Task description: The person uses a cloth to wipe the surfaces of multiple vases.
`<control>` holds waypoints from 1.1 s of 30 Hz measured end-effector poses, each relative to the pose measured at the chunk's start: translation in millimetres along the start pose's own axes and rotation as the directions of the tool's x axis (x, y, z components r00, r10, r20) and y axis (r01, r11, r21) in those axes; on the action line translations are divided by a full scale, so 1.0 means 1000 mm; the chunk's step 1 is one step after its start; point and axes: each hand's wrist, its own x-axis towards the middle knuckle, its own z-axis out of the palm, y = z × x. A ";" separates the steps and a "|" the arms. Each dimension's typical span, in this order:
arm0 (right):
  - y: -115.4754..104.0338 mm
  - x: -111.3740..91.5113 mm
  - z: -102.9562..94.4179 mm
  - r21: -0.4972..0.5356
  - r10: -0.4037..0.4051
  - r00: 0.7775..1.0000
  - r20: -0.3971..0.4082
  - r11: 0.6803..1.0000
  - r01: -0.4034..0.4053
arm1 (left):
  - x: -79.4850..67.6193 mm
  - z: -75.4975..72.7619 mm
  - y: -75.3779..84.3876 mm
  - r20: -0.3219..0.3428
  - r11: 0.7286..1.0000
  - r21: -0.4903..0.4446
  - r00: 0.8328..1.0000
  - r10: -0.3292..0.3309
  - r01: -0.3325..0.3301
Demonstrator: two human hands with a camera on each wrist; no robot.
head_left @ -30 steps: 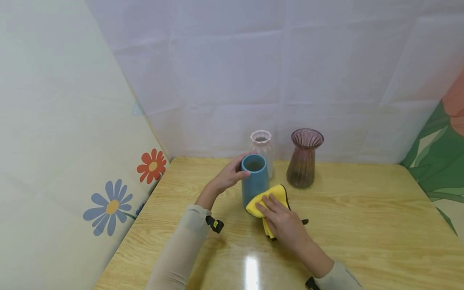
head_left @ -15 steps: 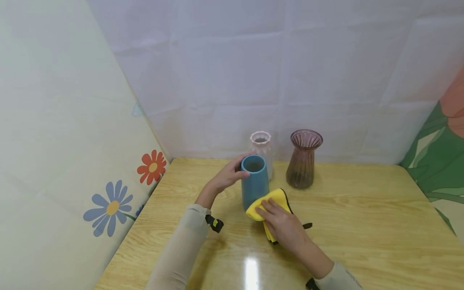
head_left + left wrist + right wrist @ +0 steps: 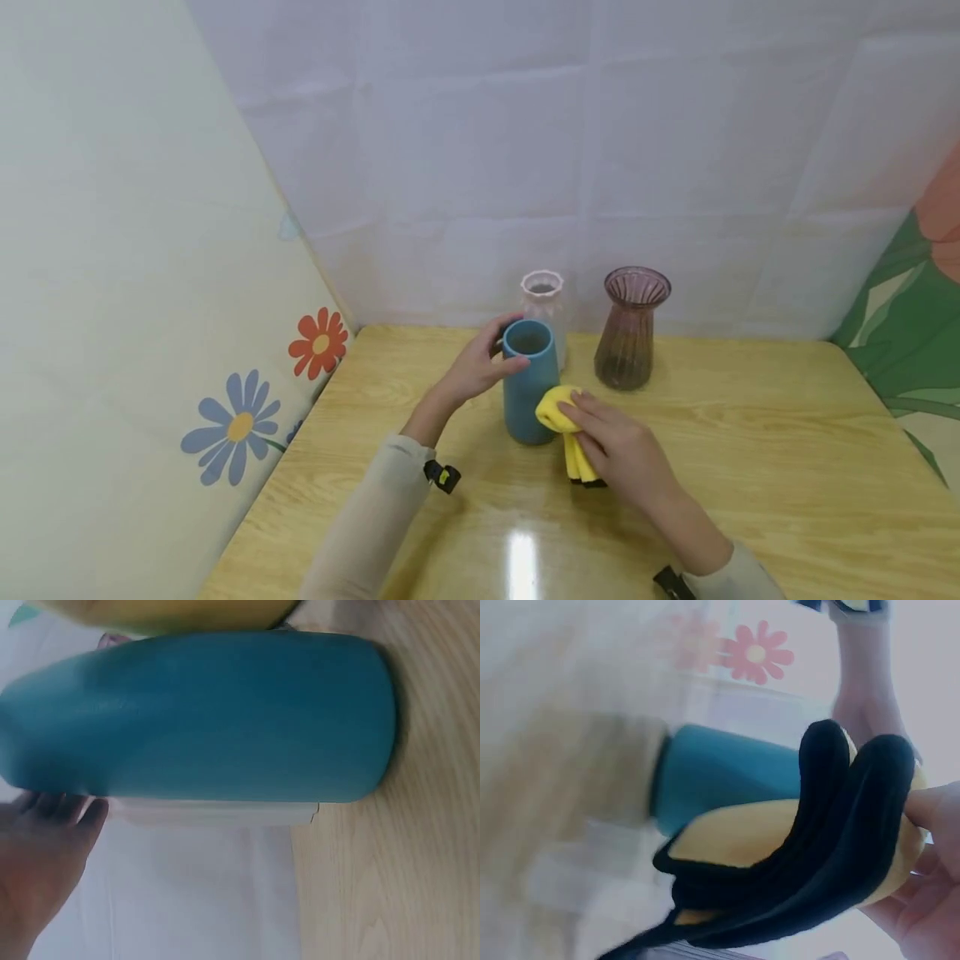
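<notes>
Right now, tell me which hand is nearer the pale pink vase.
Left. The left hand, gripping the blue vase, is just front-left of the pale pink vase; the right hand, holding the yellow cloth, is farther toward the camera.

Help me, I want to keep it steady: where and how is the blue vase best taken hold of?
Probably grip the blue vase near its open top, coming from the left, as the left hand does. It stands upright, its sides rounded, no handle in sight; the yellow cloth is at its lower right and the white vase is behind it.
</notes>
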 end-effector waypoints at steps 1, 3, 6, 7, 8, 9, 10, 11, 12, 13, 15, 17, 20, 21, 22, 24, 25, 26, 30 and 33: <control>0.001 0.003 -0.003 0.001 -0.001 1.000 -0.014 1.000 0.001 | -0.001 0.002 0.000 -0.029 1.000 0.024 1.000 -0.003 0.004; 0.003 0.008 -0.009 0.002 -0.006 0.999 -0.036 1.000 0.006 | -0.002 0.004 0.001 -0.073 0.998 0.063 0.997 -0.003 0.008; 0.006 0.015 -0.014 -0.003 -0.014 0.998 -0.055 1.000 0.013 | -0.003 0.008 0.003 -0.110 0.995 0.101 0.994 -0.007 0.018; 0.008 0.018 -0.014 -0.006 -0.020 0.998 -0.061 1.000 0.020 | -0.002 0.009 0.003 -0.115 0.993 0.113 0.993 -0.008 0.021; 0.009 0.020 -0.014 -0.009 -0.028 0.997 -0.065 1.000 0.027 | -0.002 0.010 0.004 -0.119 0.993 0.119 0.993 -0.009 0.023; 0.010 0.022 -0.014 -0.011 -0.036 0.997 -0.070 0.999 0.035 | -0.001 0.011 0.004 -0.124 0.992 0.126 0.992 -0.009 0.025; 0.012 0.023 -0.013 -0.013 -0.043 0.996 -0.074 0.999 0.042 | -0.001 0.012 0.004 -0.127 0.990 0.135 0.992 -0.012 0.029; 0.013 0.025 -0.013 -0.016 -0.050 0.996 -0.075 0.999 0.049 | 0.000 0.012 0.004 -0.126 0.990 0.140 0.992 -0.012 0.030; 0.014 0.026 -0.012 -0.018 -0.057 0.995 -0.076 0.998 0.056 | 0.000 0.012 0.004 -0.122 0.989 0.145 0.992 -0.011 0.029; 0.015 0.027 -0.010 -0.025 -0.065 0.995 -0.075 0.998 0.063 | 0.001 0.011 0.003 -0.118 0.989 0.147 0.993 -0.010 0.027; 0.017 0.029 -0.007 -0.034 -0.084 0.994 -0.075 0.996 0.082 | 0.001 0.010 0.001 -0.100 0.989 0.145 0.995 -0.003 0.017; 0.017 0.030 -0.003 -0.044 -0.111 0.991 -0.075 0.993 0.108 | 0.002 0.008 0.000 -0.070 0.991 0.134 0.998 0.005 0.004; 0.017 0.032 0.003 -0.063 -0.156 0.985 -0.072 0.987 0.151 | 0.003 0.004 -0.002 -0.021 0.994 0.108 1.000 0.011 -0.008; 0.016 0.032 0.006 -0.070 -0.168 0.983 -0.071 0.984 0.163 | 0.003 0.003 -0.003 -0.005 0.995 0.099 1.000 0.010 -0.010; 0.016 0.031 0.008 -0.076 -0.177 0.982 -0.069 0.982 0.171 | 0.004 0.002 -0.003 0.008 0.996 0.092 1.000 0.008 -0.009; 0.014 0.031 0.012 -0.090 -0.185 0.980 -0.066 0.980 0.179 | 0.004 0.000 -0.004 0.031 0.997 0.079 0.999 0.006 -0.009; 0.013 0.031 0.014 -0.096 -0.185 0.981 -0.063 0.979 0.179 | 0.005 -0.001 -0.004 0.040 0.997 0.074 0.999 0.005 -0.008; 0.011 0.031 0.016 -0.102 -0.182 0.981 -0.063 0.979 0.175 | 0.005 -0.002 -0.004 0.047 0.998 0.067 0.999 0.005 -0.008; 0.005 0.030 0.023 -0.109 -0.151 0.987 -0.052 0.983 0.145 | 0.007 -0.004 -0.006 0.069 1.000 0.027 0.998 0.001 -0.003; -0.001 0.028 0.026 -0.117 -0.130 0.990 -0.046 0.985 0.124 | 0.007 -0.005 -0.007 0.077 1.000 -0.001 0.997 -0.006 0.006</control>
